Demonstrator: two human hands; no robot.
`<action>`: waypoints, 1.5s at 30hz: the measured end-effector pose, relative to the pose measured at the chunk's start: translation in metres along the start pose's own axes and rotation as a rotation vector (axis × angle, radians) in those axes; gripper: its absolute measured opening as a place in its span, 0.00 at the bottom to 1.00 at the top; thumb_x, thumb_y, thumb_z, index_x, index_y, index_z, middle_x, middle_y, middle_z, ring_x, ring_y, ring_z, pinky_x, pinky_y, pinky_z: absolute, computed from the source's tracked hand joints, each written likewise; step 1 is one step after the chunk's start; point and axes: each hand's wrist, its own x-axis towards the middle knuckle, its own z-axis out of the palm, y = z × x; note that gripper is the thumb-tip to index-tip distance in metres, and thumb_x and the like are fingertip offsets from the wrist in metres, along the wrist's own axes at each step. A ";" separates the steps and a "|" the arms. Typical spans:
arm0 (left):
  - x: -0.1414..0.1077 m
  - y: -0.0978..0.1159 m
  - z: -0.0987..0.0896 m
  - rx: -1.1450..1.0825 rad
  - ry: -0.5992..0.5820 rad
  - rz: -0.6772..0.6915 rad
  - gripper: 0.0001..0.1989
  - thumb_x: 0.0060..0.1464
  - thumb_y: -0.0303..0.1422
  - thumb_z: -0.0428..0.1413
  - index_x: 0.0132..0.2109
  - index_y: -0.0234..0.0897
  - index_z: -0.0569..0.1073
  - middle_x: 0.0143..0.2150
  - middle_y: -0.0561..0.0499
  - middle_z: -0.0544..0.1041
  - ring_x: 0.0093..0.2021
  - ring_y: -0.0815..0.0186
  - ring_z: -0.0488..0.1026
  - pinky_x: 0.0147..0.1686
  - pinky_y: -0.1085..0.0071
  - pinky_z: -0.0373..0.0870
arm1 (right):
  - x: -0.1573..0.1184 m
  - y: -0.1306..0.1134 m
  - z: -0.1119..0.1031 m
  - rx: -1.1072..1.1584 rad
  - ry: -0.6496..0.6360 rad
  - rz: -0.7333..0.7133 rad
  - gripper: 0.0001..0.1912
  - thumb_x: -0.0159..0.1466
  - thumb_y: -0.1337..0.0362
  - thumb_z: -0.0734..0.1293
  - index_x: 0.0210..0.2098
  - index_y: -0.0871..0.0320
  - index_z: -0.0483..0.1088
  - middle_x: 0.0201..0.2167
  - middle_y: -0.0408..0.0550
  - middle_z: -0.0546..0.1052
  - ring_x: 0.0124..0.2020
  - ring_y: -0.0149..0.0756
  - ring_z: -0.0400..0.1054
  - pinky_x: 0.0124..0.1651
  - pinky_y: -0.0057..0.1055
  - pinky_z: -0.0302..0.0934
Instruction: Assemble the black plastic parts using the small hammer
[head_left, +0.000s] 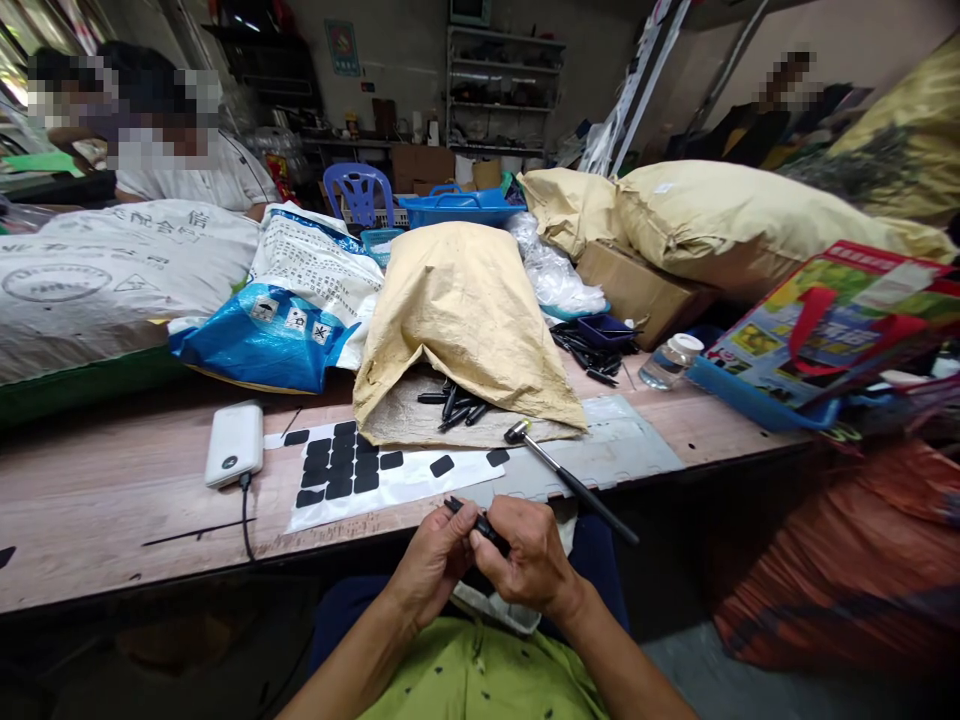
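Observation:
Just off the table's front edge, above my lap, my left hand (439,555) and my right hand (525,555) are closed together on a small black slender part (491,535). Its far tip looks split into two prongs; my fingers cover much of the rest, so its exact kind is unclear. On the table ahead, a white sheet (405,492) carries rows of black rounded squares (341,465). A small hammer (574,483) with a black grip lies to the right, its handle jutting past the edge. Similar black parts (457,405) spill from the mouth of a tan sack (465,300).
A white power bank (234,445) with a cable lies on the left. Right of the sack are more black parts (589,350), a lidded jar (670,362) and a blue tray (757,395). Large sacks (112,290) line the table's back. Other people (187,170) sit beyond.

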 end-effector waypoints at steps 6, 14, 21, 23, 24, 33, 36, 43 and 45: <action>-0.005 0.007 0.012 0.021 0.030 0.011 0.20 0.48 0.45 0.70 0.32 0.33 0.74 0.28 0.53 0.72 0.29 0.72 0.67 0.32 0.76 0.66 | 0.006 -0.004 -0.002 -0.020 0.101 -0.072 0.14 0.64 0.64 0.62 0.24 0.53 0.57 0.19 0.39 0.60 0.21 0.30 0.54 0.28 0.32 0.44; -0.003 0.017 0.010 0.066 0.018 0.049 0.20 0.50 0.46 0.69 0.32 0.33 0.74 0.27 0.54 0.71 0.27 0.73 0.65 0.31 0.76 0.64 | 0.009 -0.004 -0.001 0.006 0.018 0.003 0.13 0.67 0.63 0.63 0.26 0.54 0.59 0.22 0.39 0.63 0.24 0.30 0.57 0.30 0.31 0.47; 0.003 0.018 -0.005 0.127 -0.015 0.127 0.19 0.54 0.46 0.66 0.35 0.34 0.71 0.30 0.54 0.69 0.32 0.71 0.66 0.35 0.74 0.64 | 0.006 -0.003 -0.007 0.234 -0.162 0.238 0.16 0.67 0.56 0.64 0.28 0.54 0.56 0.24 0.38 0.61 0.26 0.29 0.55 0.31 0.29 0.49; 0.003 0.018 -0.009 0.146 -0.023 0.135 0.19 0.55 0.46 0.65 0.36 0.34 0.71 0.30 0.55 0.68 0.31 0.72 0.64 0.33 0.75 0.62 | 0.005 -0.001 -0.007 0.320 -0.188 0.255 0.15 0.70 0.57 0.62 0.28 0.55 0.57 0.24 0.38 0.62 0.26 0.29 0.56 0.31 0.28 0.49; 0.003 0.018 -0.010 0.154 -0.023 0.136 0.19 0.56 0.46 0.65 0.36 0.34 0.71 0.30 0.55 0.67 0.31 0.72 0.63 0.33 0.75 0.61 | 0.004 0.000 -0.006 0.351 -0.196 0.258 0.15 0.71 0.58 0.61 0.28 0.55 0.58 0.24 0.38 0.62 0.26 0.29 0.56 0.31 0.28 0.50; 0.001 0.022 -0.015 0.251 -0.033 0.125 0.19 0.56 0.45 0.65 0.39 0.34 0.71 0.32 0.54 0.67 0.32 0.72 0.62 0.34 0.74 0.60 | -0.003 0.006 0.005 0.354 -0.211 0.180 0.12 0.71 0.63 0.60 0.30 0.55 0.57 0.27 0.41 0.64 0.30 0.31 0.58 0.34 0.30 0.50; 0.002 0.021 -0.015 0.227 -0.043 0.115 0.19 0.56 0.45 0.65 0.39 0.33 0.71 0.32 0.54 0.67 0.32 0.72 0.62 0.34 0.74 0.60 | -0.004 0.005 0.003 0.367 -0.221 0.190 0.11 0.71 0.63 0.59 0.31 0.55 0.58 0.28 0.41 0.65 0.31 0.32 0.58 0.35 0.30 0.50; 0.000 0.014 -0.017 0.102 -0.047 0.082 0.17 0.54 0.41 0.67 0.39 0.32 0.74 0.33 0.53 0.69 0.34 0.71 0.65 0.36 0.74 0.62 | -0.002 0.002 -0.004 0.339 -0.253 0.277 0.13 0.69 0.57 0.65 0.32 0.55 0.60 0.28 0.40 0.64 0.29 0.30 0.57 0.33 0.30 0.49; -0.001 0.014 -0.019 0.087 -0.048 0.065 0.17 0.52 0.40 0.69 0.39 0.31 0.75 0.34 0.52 0.70 0.35 0.70 0.67 0.38 0.74 0.63 | -0.002 0.001 -0.004 0.319 -0.256 0.294 0.14 0.68 0.56 0.66 0.31 0.55 0.60 0.27 0.39 0.63 0.28 0.30 0.56 0.33 0.29 0.49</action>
